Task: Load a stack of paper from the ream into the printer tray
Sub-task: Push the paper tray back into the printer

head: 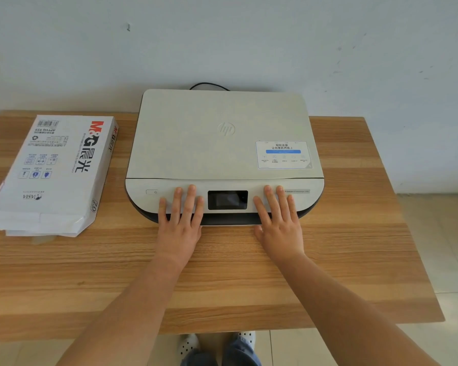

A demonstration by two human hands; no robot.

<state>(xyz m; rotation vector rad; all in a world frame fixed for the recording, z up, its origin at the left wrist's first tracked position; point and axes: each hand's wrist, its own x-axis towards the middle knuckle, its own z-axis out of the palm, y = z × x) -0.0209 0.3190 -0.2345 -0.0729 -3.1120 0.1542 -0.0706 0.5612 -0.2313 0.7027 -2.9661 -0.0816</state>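
Note:
A flat white printer (222, 138) with a closed lid stands in the middle of the wooden table (90, 273), its small dark screen (227, 199) facing me. The dark tray slot (230, 219) along its front edge is shut. My left hand (180, 217) lies flat on the front panel left of the screen, fingers spread. My right hand (278, 217) lies flat on the panel right of the screen, fingers spread too. Neither hand holds anything. The white wrapped paper ream (53, 175) lies on the table to the left, its near end torn open.
A black cable (209, 85) loops behind the printer against the pale wall. The table's right edge (397, 207) drops to a tiled floor. My feet in white shoes (188, 344) show below the table's front edge.

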